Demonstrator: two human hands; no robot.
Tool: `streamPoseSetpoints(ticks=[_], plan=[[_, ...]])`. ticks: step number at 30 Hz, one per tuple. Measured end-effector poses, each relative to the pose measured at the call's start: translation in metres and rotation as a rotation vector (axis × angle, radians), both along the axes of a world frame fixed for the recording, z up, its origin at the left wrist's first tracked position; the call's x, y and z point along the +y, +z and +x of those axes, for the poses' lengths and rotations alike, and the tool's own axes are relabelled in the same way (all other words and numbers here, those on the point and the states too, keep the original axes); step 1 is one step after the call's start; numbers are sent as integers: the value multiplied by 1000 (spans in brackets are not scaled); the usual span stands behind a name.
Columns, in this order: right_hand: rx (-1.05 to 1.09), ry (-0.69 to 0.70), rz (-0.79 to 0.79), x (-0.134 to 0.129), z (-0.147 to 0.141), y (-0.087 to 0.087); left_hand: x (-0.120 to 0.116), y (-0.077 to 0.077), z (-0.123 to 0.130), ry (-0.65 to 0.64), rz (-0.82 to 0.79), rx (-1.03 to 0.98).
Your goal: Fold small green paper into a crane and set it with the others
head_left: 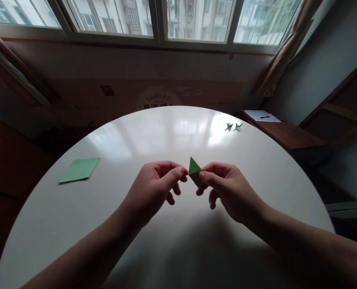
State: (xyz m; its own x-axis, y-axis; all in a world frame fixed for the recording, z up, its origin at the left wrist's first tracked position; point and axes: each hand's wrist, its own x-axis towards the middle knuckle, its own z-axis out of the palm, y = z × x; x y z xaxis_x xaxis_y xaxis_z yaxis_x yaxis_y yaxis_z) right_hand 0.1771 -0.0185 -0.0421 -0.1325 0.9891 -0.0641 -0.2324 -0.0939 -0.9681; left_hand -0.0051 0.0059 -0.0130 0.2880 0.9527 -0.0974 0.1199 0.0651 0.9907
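So from the head cam, both hands are out over the middle of a round white table [154, 249], working on a small diamond-shaped piece of folded green paper [194, 167]. The paper is up between the hands, one point facing up, the top half a brighter green and the bottom half pretty dark. Right hand [226, 182] has it pinched between thumb and forefinger at the right corner, with the other fingers loosely curled underneath. Left hand [156, 180] has its thumb and forefinger tips pressed together right at the left corner, but honestly I can't tell if any paper is caught between them. Over to the left there's a flat, square, lighter green stack of origami paper [80, 170], well apart from the hands. Near the far right edge sit two tiny green origami cranes [238, 127], side by side. Past that edge is a brown wooden side table [289, 134] with a white sheet [261, 116] and a dark pen [264, 117] lying on it. Behind everything there's a lettered panel [121, 92] under a wide window [199, 20], with a curtain [282, 56] on the right.
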Motion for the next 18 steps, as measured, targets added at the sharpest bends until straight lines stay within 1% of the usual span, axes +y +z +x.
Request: streamPoseSetpoints(ticks=[6, 9, 11, 14, 16, 18], plan=[[-25, 0, 28, -2, -1, 0, -1, 2, -1, -54, 31, 51], [-45, 11, 57, -3, -1, 1, -1, 2, 0, -78, 9, 45], [-61, 19, 84, -4, 0, 1, 0, 1, 0, -88, -36, 23], [-82, 22, 117, -3, 0, 1, 1, 1, 0, -80, -105, -11], [-83, 23, 119, -3, 0, 0, 2, 1, 1, -55, -93, -12], [-79, 41, 98, -3, 0, 0, 1, 1, 1, -24, -48, -10]])
